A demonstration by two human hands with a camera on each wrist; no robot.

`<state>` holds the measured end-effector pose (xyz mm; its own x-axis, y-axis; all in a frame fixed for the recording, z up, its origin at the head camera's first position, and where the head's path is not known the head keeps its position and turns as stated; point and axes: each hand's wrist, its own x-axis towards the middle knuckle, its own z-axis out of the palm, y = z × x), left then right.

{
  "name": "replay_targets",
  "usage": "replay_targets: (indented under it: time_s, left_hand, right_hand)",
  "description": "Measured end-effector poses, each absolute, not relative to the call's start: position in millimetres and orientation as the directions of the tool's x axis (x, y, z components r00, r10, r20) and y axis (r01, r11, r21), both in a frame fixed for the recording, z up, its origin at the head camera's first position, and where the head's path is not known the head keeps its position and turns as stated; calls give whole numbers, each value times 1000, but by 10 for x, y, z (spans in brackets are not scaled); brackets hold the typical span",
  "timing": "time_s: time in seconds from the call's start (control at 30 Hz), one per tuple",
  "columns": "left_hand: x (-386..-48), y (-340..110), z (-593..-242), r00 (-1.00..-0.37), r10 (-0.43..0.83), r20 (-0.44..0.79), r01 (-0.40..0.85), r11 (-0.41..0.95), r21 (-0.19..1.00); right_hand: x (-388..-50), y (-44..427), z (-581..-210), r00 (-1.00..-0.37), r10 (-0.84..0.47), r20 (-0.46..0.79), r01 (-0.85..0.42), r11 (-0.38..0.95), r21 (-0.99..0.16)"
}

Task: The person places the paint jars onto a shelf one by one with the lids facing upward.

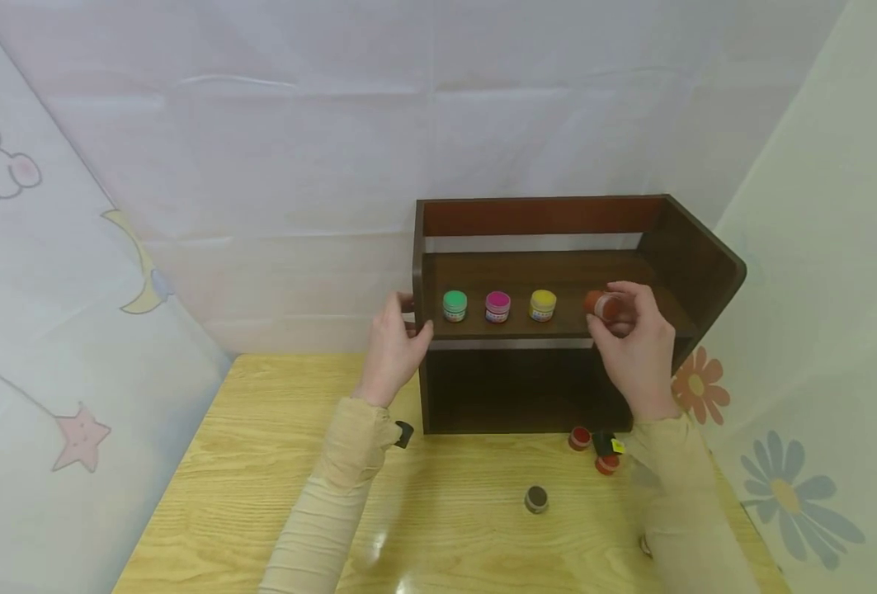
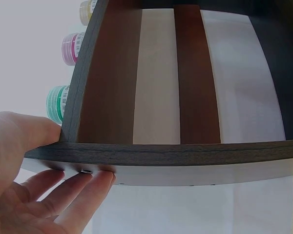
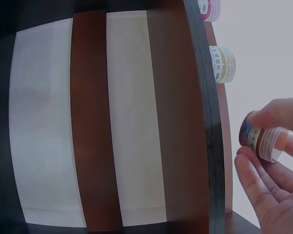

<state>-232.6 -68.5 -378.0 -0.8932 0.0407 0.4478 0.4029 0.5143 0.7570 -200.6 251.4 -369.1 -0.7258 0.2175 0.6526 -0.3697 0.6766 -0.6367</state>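
Note:
My right hand (image 1: 642, 351) pinches a small jar of orange-brown paint (image 1: 601, 306) between thumb and fingers. The jar is tipped on its side above the upper shelf; the right wrist view shows its clear lid (image 3: 270, 145) turned toward the palm. With its thumb at the front and fingers on the outer face, my left hand (image 1: 393, 351) grips the left side panel of the dark wooden shelf unit (image 1: 419, 280). Along the upper board stand a green jar (image 1: 455, 306), a magenta jar (image 1: 497, 307) and a yellow jar (image 1: 543, 306), all upright in a row.
On the wooden table (image 1: 282, 462) before the unit are a dark red jar (image 1: 579, 438), a red jar (image 1: 607, 464) and a dark brown jar (image 1: 536, 499). Another small object (image 1: 645, 545) is partly hidden by the right sleeve. Patterned sheets hang around the table.

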Motion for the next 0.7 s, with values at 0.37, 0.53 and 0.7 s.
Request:
replay_targets:
  time_s: [0.37,0.53,0.7]
  left_hand:
    - [-2332,-684,-3780,-895,42,444,399,516,758]
    - [-2323,-684,-3768,-904,38,426,383,515,767]
    - [-2321,-683,-3758,-908,35,418,374,518,769]
  right_hand:
    - [-2119,2552,-3728,-714,164,681,-388,717,-579]
    - [-2164,2548,-3717,-723,176,668,-364,725,-585]
    - [-2220,2563,-3714,-726,180,664,-341,744,-575]
